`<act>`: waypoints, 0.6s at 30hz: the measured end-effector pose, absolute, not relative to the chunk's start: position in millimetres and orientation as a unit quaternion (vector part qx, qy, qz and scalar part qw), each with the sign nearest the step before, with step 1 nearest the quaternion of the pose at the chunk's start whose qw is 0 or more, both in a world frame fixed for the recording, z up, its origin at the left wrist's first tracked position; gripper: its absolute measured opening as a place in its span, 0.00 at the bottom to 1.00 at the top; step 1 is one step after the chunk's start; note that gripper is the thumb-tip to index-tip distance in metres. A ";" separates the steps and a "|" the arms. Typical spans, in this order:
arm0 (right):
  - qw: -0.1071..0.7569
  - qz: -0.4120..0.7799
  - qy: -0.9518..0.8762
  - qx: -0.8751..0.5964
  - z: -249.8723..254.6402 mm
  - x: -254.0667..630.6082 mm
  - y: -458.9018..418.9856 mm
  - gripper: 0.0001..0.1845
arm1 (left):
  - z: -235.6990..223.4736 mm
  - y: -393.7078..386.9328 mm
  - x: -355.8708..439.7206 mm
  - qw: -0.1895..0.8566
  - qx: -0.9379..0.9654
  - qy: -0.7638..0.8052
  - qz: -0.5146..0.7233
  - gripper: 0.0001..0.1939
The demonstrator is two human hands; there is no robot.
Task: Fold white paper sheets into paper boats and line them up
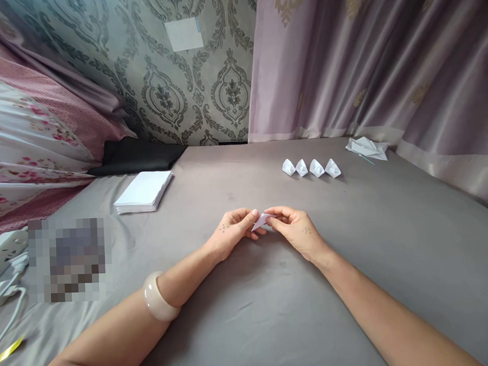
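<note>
Between my two hands is a small folded piece of white paper (262, 221), held just above the grey sheet. My left hand (235, 230) pinches its left side between thumb and fingers. On the other side, my right hand (295, 227) grips the right edge in the same way, its fingertips partly covering the paper. Beyond my right hand, several white folded paper boats (316, 168) stand in a row. A stack of white paper (144, 192) lies farther off to the left.
Loose white papers (366, 148) lie in a pile at the far right beside a thin bluish stick (366, 159). At the left are a white power strip (6, 250) with cords, a yellow strip (8, 351) and a blurred-out patch. A black cloth (137, 154) lies by the wall.
</note>
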State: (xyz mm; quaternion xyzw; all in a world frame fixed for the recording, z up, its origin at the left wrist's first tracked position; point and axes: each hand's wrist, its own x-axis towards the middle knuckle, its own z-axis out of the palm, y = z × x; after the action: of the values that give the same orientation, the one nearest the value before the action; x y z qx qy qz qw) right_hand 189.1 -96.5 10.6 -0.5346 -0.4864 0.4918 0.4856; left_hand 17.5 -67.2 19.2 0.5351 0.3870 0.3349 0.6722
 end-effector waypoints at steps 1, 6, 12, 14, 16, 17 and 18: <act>0.481 0.491 -0.489 -0.537 10.0 189.2 -96.6 0.16 | 18.9 -67.0 17.3 0.683 0.526 0.382 0.333 0.20; 0.481 0.486 -0.494 -0.537 12.2 187.8 -97.8 0.18 | 18.6 -66.7 16.9 0.704 0.505 0.373 0.332 0.17; 0.492 0.498 -0.477 -0.531 17.1 187.3 -98.6 0.20 | 19.1 -68.4 17.8 0.691 0.527 0.359 0.340 0.19; 0.495 0.501 -0.481 -0.523 16.5 187.3 -98.2 0.19 | 18.9 -69.2 18.5 0.680 0.540 0.353 0.349 0.20; 0.501 0.495 -0.489 -0.515 14.7 187.0 -97.5 0.17 | 18.2 -69.8 19.3 0.674 0.548 0.344 0.356 0.21; 0.503 0.491 -0.493 -0.512 13.6 186.8 -97.2 0.17 | 17.7 -70.0 19.5 0.675 0.549 0.340 0.357 0.21; 0.504 0.488 -0.497 -0.512 12.5 186.6 -97.0 0.16 | 17.0 -70.0 19.7 0.678 0.549 0.336 0.356 0.22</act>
State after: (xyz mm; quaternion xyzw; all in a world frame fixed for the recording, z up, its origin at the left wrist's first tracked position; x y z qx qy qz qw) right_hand 186.6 -97.0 12.5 -0.5115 -0.4965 0.4881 0.5035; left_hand 19.7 -70.0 17.0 0.5487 0.3361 0.3561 0.6776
